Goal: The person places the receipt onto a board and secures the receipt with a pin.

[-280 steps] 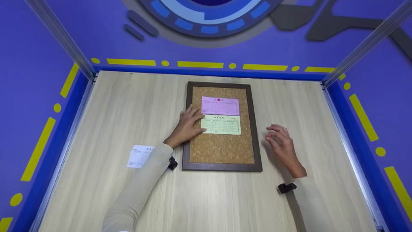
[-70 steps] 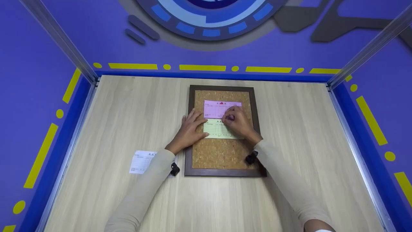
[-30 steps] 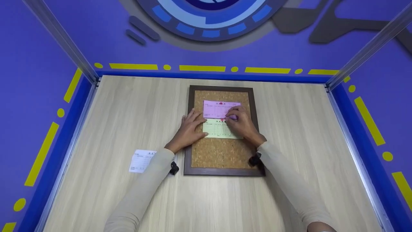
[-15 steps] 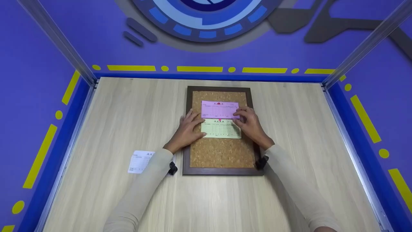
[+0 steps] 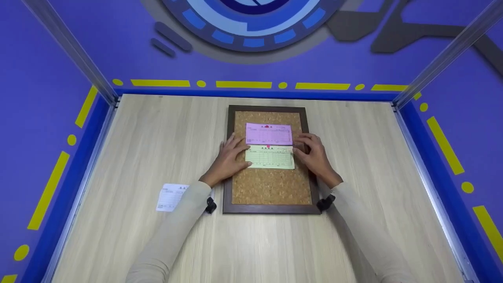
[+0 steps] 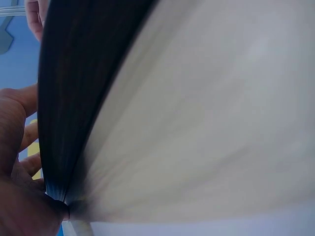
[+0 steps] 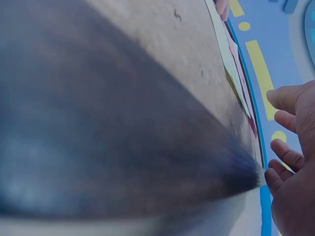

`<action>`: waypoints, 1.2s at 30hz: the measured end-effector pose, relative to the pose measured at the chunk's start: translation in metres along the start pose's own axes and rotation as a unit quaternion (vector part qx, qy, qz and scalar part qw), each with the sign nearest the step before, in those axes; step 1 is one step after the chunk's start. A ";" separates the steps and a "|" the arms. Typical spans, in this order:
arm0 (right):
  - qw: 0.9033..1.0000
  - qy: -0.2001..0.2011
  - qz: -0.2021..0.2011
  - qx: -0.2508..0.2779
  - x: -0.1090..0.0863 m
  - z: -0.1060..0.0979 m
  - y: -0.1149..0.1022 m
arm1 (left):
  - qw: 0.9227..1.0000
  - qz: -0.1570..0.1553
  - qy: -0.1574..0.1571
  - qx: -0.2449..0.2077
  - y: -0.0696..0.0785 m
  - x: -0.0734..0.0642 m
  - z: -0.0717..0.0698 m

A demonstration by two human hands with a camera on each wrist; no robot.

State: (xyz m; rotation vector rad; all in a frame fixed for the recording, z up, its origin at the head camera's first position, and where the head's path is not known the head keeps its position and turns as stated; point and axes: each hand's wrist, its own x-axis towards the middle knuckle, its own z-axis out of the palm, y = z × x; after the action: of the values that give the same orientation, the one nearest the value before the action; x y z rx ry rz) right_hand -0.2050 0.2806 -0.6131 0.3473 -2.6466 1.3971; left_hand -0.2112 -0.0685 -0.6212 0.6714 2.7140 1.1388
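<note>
A cork board [image 5: 271, 186] in a dark brown frame lies on the table. On it a pink printed slip [image 5: 268, 135] sits above a pale green printed slip [image 5: 270, 158]. A red push pin [image 5: 267, 126] shows at the pink slip's top, and a pinkish-red push pin [image 5: 268, 146] at the green slip's top. My left hand [image 5: 228, 159] rests across the board's left side, finger and thumb tips at the green slip's left edge. At the slips' right edge is my right hand [image 5: 313, 155], fingers loosely bent, with nothing visible between them.
A white printed slip [image 5: 171, 197] lies on the table [image 5: 177, 129] left of the board, partly covered by my left sleeve. Blue-purple walls with metal corner posts [image 5: 78, 51] surround the table at the back and sides.
Earlier my right hand came from beside the board and worked at the green slip's top; a pin shows there now. It has since drawn back rightward. My left hand stays put.
</note>
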 end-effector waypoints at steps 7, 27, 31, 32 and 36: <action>1.000 -0.006 0.015 -0.004 -0.010 -0.008 0.009 | 1.000 0.001 -0.002 0.003 -0.001 0.001 0.000; 0.997 -0.036 0.063 -0.009 -0.030 -0.021 0.027 | 1.000 0.002 -0.002 0.001 0.000 -0.001 0.000; 0.997 -0.035 0.059 -0.024 -0.033 -0.023 0.032 | 1.000 0.004 -0.007 0.002 -0.001 -0.001 -0.001; 0.997 -0.035 0.057 -0.028 -0.033 -0.024 0.033 | 1.000 0.006 -0.008 0.002 -0.001 -0.001 -0.001; 0.997 -0.040 0.047 -0.039 -0.034 -0.025 0.036 | 1.000 0.010 -0.010 0.001 -0.002 -0.002 -0.002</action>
State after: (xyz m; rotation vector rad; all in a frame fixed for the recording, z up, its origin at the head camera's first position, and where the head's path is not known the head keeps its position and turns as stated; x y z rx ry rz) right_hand -0.1813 0.3257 -0.6345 0.2788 -2.8088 1.3273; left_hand -0.2107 -0.0719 -0.6208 0.7084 2.6979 1.1283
